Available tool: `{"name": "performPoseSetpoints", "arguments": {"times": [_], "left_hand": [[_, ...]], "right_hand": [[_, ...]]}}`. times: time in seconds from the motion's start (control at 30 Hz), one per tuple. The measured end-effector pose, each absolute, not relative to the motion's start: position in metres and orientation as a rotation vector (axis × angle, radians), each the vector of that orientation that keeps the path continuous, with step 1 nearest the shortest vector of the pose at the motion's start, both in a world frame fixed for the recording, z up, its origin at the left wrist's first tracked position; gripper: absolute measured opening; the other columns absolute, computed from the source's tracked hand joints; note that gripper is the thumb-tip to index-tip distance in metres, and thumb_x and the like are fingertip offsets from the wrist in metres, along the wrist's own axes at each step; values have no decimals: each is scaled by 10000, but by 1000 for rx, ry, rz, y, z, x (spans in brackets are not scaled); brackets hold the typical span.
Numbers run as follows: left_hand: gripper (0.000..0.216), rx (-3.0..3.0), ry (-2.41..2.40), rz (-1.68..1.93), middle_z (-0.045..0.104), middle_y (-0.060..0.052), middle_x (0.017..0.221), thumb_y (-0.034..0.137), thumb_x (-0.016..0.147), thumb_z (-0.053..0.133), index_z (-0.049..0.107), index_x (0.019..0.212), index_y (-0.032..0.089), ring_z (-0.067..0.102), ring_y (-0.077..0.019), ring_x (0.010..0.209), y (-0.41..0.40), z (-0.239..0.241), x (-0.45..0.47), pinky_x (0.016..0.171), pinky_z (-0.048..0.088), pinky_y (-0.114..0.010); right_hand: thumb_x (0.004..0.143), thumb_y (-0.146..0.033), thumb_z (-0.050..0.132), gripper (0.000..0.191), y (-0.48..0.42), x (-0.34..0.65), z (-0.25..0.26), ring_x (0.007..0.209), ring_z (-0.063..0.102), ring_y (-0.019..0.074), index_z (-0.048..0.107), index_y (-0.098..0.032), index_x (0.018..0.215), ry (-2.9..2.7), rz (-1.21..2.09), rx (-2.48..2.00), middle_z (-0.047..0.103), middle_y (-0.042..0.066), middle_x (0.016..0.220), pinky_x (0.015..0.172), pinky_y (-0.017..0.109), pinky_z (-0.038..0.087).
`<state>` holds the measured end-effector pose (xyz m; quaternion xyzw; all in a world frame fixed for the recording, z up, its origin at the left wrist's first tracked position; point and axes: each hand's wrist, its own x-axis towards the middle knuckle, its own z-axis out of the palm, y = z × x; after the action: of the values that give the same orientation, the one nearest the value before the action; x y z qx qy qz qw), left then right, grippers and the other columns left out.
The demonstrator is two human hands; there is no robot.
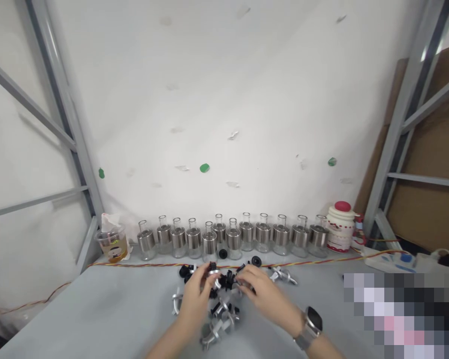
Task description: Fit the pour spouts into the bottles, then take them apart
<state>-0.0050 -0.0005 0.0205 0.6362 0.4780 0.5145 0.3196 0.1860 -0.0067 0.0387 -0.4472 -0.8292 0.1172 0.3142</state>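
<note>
My left hand (196,294) pinches a small silver part with a black top (214,271) between thumb and fingers. My right hand (260,286) is at the right side of the same heap, its fingers curled together; what they grip is hidden and blurred. Between and below the hands lies a pile of silver and black pourer-like fittings (224,314). Other metal fittings (284,275) lie just right of my right hand. A black round cap (256,261) rests behind it, and another black cap (223,254) stands against the bottles.
Several glass bottles with steel collars (209,242) stand in a row along the wall. A plastic cup (112,244) is at the left end, a white jar with a red lid (340,229) at the right. A twisted wire (153,265) crosses the grey table (108,309); a power strip (392,260) lies right.
</note>
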Motion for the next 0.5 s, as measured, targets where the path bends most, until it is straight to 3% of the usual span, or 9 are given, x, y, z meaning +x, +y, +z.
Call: {"name": "performPoseSetpoints", "arguments": {"times": [0.17,0.3,0.5], "left_hand": [[567,1219,1029,1404,632,-39,821,479,740,545,419,1206,181,619,-151,685,6,27,-10,591,483,-249],[485,1016,975,1231,650,-52,707,481,699,593,549,1038,137,612,-127,535,8,27,-7,456,439,-193],[410,876,1060,1126,678,-81,634,437,714,597,545,966,117,640,-142,520,6,27,-4,477,482,-197]], "right_hand": [[679,7,477,323,-9,190,32,786,552,138,633,-227,837,-2386,510,-1117,589,-2,828,711,221,421],[650,4,476,321,-11,178,20,770,559,135,621,-216,834,-2422,517,-1165,571,10,861,692,207,427],[667,7,446,267,-12,168,14,807,558,165,583,-166,817,-2399,439,-1278,574,52,860,746,249,429]]}}
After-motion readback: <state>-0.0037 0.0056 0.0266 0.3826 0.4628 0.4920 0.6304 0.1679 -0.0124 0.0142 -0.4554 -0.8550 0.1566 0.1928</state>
